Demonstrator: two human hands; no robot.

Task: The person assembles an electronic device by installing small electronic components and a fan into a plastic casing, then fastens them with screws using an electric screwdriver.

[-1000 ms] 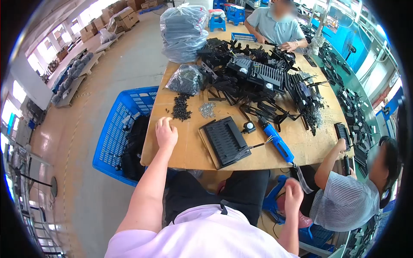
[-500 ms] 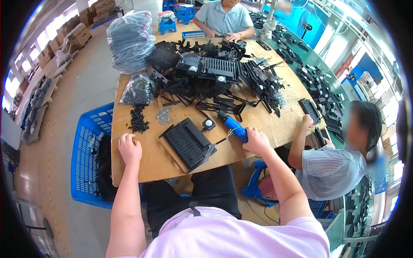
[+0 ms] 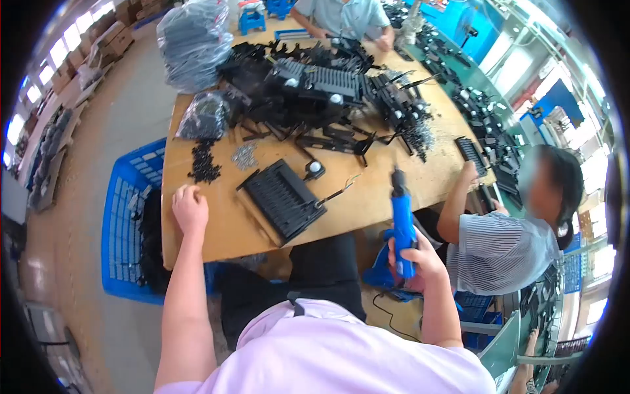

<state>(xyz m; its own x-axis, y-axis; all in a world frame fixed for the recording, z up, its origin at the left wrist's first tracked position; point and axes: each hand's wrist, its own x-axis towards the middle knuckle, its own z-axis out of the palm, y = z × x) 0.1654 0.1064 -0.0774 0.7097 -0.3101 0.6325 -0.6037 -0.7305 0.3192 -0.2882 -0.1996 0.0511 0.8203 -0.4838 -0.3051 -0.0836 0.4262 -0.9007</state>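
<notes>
My right hand [image 3: 420, 257] grips a blue electric screwdriver [image 3: 403, 223], its black tip pointing away from me past the table's front edge. My left hand [image 3: 190, 209] rests at the left table edge with fingers curled together; whatever they may hold is hidden. Just beyond it lie a pile of black screws [image 3: 205, 161] and a pile of silver small parts [image 3: 245, 156]. Between my hands a black finned lamp housing [image 3: 283, 202] lies on the table, with a cable [image 3: 341, 189] ending in coloured wires. A small sensor with a white dome [image 3: 315, 169] sits beside its far right corner.
A large heap of black brackets and housings [image 3: 321, 82] covers the table's middle. Bagged parts [image 3: 191, 49] stand at the far left. A blue crate [image 3: 121, 230] is on the floor at left. Co-workers sit at right [image 3: 502, 249] and across the table [image 3: 348, 16].
My right hand has lifted the electric screwdriver off the table, moved it right and toward me, and turned its tip upward in view. My left hand stays near the table edge.
</notes>
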